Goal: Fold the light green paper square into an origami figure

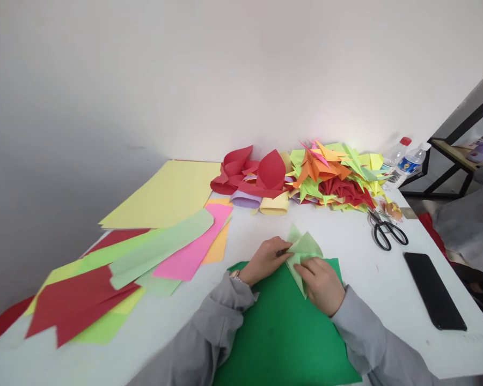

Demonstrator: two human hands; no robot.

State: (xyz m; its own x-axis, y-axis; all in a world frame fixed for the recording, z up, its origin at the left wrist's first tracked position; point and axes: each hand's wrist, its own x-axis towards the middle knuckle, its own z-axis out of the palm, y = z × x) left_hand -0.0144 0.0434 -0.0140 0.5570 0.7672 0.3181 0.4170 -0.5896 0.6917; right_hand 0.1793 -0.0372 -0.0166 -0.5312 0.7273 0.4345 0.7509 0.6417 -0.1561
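Note:
A piece of pale green folded paper [308, 245] is between my two hands, over the top part of a large dark green sheet [285, 338]. My left hand [265, 261] grips the folded paper at its left edge, with a small dark object, too small to name, showing by the fingers. On the paper's lower right part, my right hand [321, 284] has its fingers closed and pressed down. The paper has pointed corners, one sticking up and one pointing down. My fingers hide part of its folds.
Paper strips [161, 246] in several colours lie to the left, below yellow sheets [165, 195]. Red paper rolls [265, 174] and a pile of folded paper shapes [326, 171] stand by the wall. Scissors [386, 230], a black phone [434, 291] and two bottles [408, 162] are at right.

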